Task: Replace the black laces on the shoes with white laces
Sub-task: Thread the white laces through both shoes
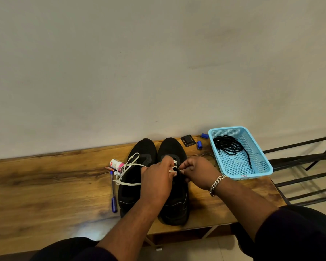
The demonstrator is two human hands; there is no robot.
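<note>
While both hands worked over the right shoe (174, 202), the left hand (155, 180) had its fingers curled and pinched a piece of the white lace (172, 171) just above the tongue. The right hand (198, 173) was also curled, and it pinched the tip of the same lace between thumb and finger, very near to the left hand. A silver bracelet (217, 184) sat on the right wrist. Some white crossings were visible on the upper eyelets of this shoe, partly hidden by the fingers.

The left shoe (134, 185) stood just beside it, touching it, with loose loops of white lace (128, 168) lying over its top. Both shoes stood on the wooden counter (45, 185), toes toward the wall.

The black laces (229, 146) lay in a heap inside the blue basket (265, 162), to the right of the shoes. At the left of the shoes were a small white bottle (116, 163) and a blue pen (113, 196). Behind the shoes lay a small black object (187, 140) and two blue caps (199, 144)
</note>
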